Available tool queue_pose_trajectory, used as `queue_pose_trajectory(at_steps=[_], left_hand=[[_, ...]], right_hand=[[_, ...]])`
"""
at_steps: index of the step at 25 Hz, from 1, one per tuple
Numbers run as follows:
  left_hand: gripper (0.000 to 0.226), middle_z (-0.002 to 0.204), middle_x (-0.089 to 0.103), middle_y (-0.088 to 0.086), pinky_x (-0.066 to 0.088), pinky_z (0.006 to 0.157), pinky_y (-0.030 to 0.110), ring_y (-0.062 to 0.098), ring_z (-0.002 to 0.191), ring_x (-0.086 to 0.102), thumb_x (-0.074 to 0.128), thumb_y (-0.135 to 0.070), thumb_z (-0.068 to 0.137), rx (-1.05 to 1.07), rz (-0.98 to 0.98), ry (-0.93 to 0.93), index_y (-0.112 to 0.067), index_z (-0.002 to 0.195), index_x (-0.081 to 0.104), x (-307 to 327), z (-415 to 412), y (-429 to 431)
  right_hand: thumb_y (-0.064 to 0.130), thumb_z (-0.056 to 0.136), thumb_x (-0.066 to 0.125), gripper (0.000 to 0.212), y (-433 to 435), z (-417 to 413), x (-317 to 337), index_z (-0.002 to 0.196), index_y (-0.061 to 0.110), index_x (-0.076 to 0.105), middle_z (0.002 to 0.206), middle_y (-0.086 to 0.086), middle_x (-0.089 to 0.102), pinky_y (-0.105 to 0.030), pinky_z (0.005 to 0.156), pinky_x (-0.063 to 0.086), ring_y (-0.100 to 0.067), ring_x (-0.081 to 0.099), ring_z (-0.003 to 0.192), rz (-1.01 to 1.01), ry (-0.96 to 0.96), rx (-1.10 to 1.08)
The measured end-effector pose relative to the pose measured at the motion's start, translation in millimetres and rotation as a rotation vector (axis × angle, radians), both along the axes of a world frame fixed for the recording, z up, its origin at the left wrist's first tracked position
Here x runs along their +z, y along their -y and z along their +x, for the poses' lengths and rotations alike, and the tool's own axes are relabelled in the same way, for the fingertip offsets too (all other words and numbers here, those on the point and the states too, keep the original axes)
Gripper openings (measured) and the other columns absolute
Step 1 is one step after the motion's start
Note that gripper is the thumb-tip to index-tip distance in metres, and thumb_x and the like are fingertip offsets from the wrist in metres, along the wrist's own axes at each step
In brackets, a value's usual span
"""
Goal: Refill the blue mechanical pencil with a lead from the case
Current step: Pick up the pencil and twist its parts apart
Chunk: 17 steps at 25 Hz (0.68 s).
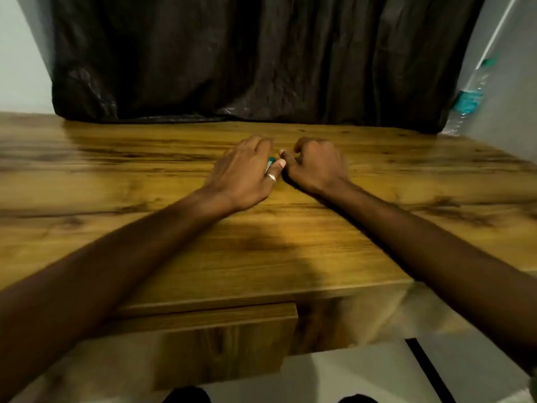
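- I had two hands on the table: my left hand [242, 173] and my right hand [316, 167].
- One ring [271, 177] sat on my left thumb.
- One blue pencil [270, 163] showed, mostly hidden under my left hand.
- One wooden table [116, 175].
- One drawer [218, 341].
- One water bottle [469, 94].
- One dark curtain [247, 59].

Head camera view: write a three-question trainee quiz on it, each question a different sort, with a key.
1. True or false: the left hand holds something blue-green.
2. What stands at the table's far right corner? A) a mug B) a plastic bottle C) a lamp
3. Fill in: a silver ___ sits on the left thumb.

Key: 1 true, a blue-green tip pokes out between its fingers. 2 B. 3 ring.

The right hand is curled; what it holds, if anything, is hidden.
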<state>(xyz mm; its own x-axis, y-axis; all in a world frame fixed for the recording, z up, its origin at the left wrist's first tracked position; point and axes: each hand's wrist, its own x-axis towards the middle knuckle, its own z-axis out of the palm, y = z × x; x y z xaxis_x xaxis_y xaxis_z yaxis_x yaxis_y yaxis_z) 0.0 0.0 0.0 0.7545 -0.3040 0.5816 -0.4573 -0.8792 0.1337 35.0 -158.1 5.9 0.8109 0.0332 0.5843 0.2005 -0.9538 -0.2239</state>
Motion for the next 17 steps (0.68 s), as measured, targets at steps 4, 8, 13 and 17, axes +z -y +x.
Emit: queue_pose_trajectory(at_steps=[4,8,13,17], left_hand=[[0.043,0.128,0.064,0.007,0.050,0.095,0.038,0.025,0.118,0.060,0.053,-0.041,0.098,-0.075,-0.110,-0.009,-0.013,0.130,0.060,-1.8,1.1,-5.3],[0.034,0.101,0.071,-0.006,0.057,0.080,0.027,0.009,0.090,0.067,0.064,-0.037,0.094,-0.115,-0.444,-0.092,-0.019,0.121,0.067,-0.9,14.4,-9.1],[0.015,0.092,0.072,-0.011,0.048,0.068,0.011,0.001,0.085,0.067,0.066,-0.027,0.095,-0.166,-0.695,-0.201,-0.023,0.107,0.074,-1.5,20.0,-9.8],[0.013,0.096,0.075,-0.011,0.057,0.079,0.025,0.004,0.092,0.071,0.067,-0.027,0.095,-0.262,-0.818,-0.256,-0.026,0.104,0.076,-0.2,23.0,-9.6]], right_hand=[[0.062,0.079,0.053,0.054,-3.4,-4.6,2.0,0.082,0.012,0.074,0.089,-0.016,0.075,-0.032,0.066,0.050,-0.037,0.069,0.091,0.079,-0.161,-0.058],[0.050,0.066,0.067,0.036,0.9,3.2,3.7,0.073,0.015,0.075,0.065,-0.003,0.069,-0.029,0.057,0.054,-0.024,0.067,0.069,0.095,-0.238,-0.064],[0.037,0.076,0.072,0.028,5.5,13.2,2.5,0.062,0.013,0.067,0.058,-0.002,0.062,-0.026,0.048,0.045,-0.016,0.062,0.060,0.212,-0.276,-0.058],[0.017,0.089,0.065,0.017,8.2,7.1,17.2,0.075,0.008,0.067,0.071,-0.009,0.068,-0.030,0.063,0.062,-0.022,0.075,0.071,1.011,-0.432,0.308]])
